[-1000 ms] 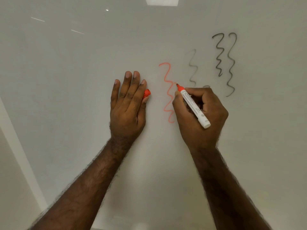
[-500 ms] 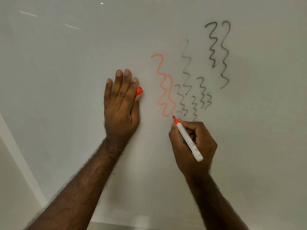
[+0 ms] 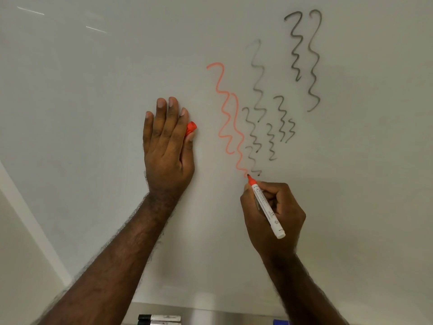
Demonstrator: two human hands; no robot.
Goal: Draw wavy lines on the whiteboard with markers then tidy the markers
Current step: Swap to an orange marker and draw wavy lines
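red cap [image 3: 191, 129] half-hidden, tray markers [image 3: 159, 319] cut off

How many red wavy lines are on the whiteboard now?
2. A longer-topped red line left, and a second red line right of it, ending at the marker tip. None seems hidden.

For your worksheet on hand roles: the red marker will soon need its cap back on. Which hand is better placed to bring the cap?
Left. The left hand lies flat on the whiteboard with the red cap tucked at its thumb, while the right hand grips the red marker.
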